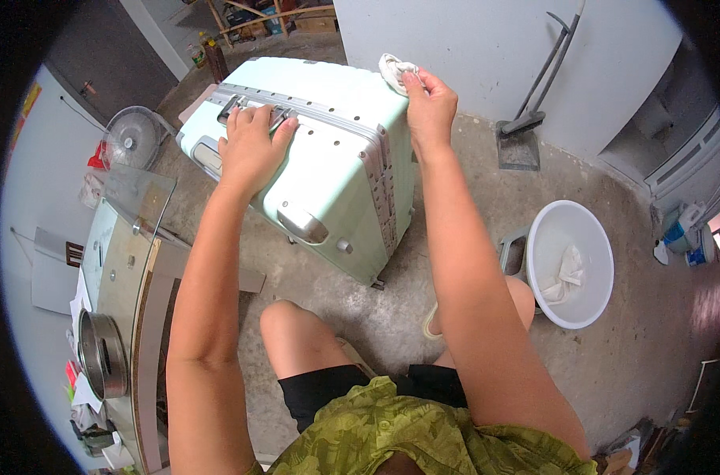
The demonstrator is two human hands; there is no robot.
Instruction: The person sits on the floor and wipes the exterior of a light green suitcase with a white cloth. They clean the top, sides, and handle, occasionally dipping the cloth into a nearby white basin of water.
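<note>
A mint-green hard-shell suitcase [330, 196] stands on the concrete floor before me, with a riveted silver frame and metal corner guards. My left hand [253, 142] lies on its upper side, fingers and thumb apart, beside the black carry handle [225, 110] and partly over a metal latch. Whether any fingertip hooks the handle is hard to see. Pinched in my right hand [432, 110] is a bunched white cloth [394, 72], at the suitcase's far right upper edge.
Right of my knee, a white basin [597, 273] holds another white cloth [571, 267]. A long-handled dustpan [517, 148] and broom lean against the wall. On the left are a glass-topped table [119, 249] with a metal pot [103, 354], and a fan [131, 139]. Bottles [214, 56] stand behind the suitcase.
</note>
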